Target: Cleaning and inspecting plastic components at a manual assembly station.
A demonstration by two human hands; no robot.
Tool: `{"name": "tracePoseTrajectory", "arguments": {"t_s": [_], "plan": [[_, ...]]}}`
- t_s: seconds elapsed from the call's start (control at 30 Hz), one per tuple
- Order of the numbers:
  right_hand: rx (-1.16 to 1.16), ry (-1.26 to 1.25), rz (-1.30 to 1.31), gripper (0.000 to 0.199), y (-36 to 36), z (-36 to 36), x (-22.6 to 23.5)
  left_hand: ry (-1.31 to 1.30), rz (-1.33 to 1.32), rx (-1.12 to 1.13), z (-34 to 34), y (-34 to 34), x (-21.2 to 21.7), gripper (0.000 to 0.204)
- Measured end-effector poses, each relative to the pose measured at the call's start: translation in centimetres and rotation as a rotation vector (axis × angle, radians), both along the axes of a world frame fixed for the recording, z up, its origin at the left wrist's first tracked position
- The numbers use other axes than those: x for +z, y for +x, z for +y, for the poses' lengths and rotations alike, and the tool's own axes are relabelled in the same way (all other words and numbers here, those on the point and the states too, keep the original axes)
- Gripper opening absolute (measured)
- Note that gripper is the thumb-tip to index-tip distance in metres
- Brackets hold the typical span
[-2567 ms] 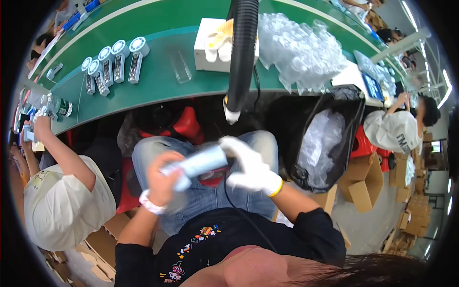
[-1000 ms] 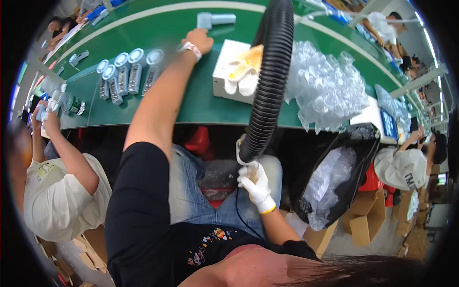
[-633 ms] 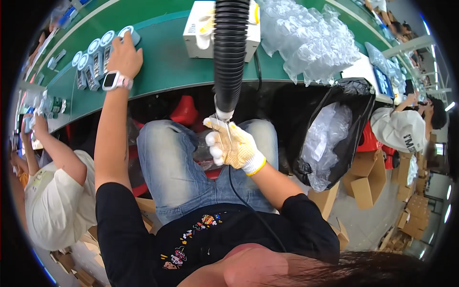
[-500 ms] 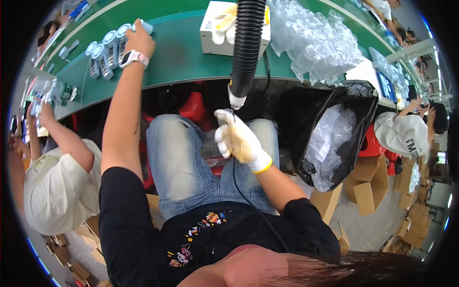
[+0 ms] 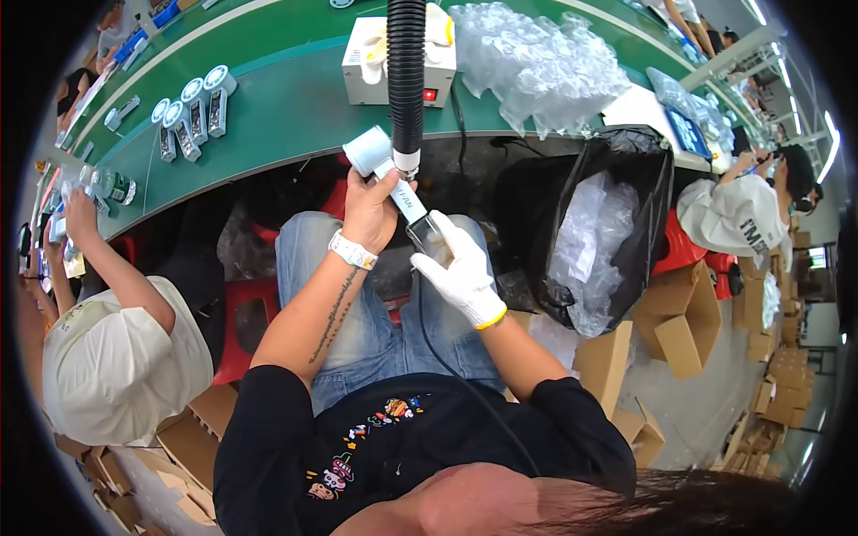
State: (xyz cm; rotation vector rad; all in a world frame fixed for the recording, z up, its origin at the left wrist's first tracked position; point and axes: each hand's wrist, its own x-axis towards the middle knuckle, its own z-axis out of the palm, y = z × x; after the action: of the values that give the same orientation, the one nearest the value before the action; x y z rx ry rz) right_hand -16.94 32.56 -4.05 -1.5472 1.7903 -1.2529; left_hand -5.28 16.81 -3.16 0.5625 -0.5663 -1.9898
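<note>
above the seated person's lap, just in front of the green table point(image 5: 304, 107), a pale blue device point(image 5: 407, 201) with a round head is held at a slant, its head up and to the left. the bare left hand point(image 5: 371, 213) is closed around its handle; a white watch point(image 5: 353, 251) circles that wrist. the right hand point(image 5: 445, 259), in a white glove with a yellow cuff, is half curled at a clear piece on the handle's lower end; whether it grips that piece, i cannot tell.

a ribbed black hose point(image 5: 407, 89) hangs down, its tip close by the handle. behind it, a white box point(image 5: 375, 87) with a red switch point(image 5: 431, 95) bears spare gloves point(image 5: 439, 24). on the table's left side lie four similar devices point(image 5: 197, 121); to the right is a heap of clear plastic point(image 5: 536, 67). below that heap, a black bag point(image 5: 633, 205) holds more clear plastic.
</note>
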Motion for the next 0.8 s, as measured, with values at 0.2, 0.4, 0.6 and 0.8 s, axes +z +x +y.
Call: {"name": "tracePoseTrajectory", "arguments": {"t_s": [0.2,0.4,0.6,0.8], "plan": [[-0.051,0.085,-0.12,0.076,-0.2,-1.3,-1.2,-0.111,-0.129,0.022,0.4,0.8,0.3,0.055],[0.051,-0.079,-0.182,0.073,0.7,-3.1,-1.5,-0.354,-0.355,0.049,2.6,2.6,-0.3,0.07],[0.265,-0.222,0.119,0.063,-1.0,-5.5,-1.1,-0.482,-0.562,-0.02,0.5,6.1,0.7,0.048],[0.16,0.34,-1.39,0.065,0.1,-5.8,2.6,-0.172,-0.357,-0.151,-0.8,9.6,0.4,0.032]]}}
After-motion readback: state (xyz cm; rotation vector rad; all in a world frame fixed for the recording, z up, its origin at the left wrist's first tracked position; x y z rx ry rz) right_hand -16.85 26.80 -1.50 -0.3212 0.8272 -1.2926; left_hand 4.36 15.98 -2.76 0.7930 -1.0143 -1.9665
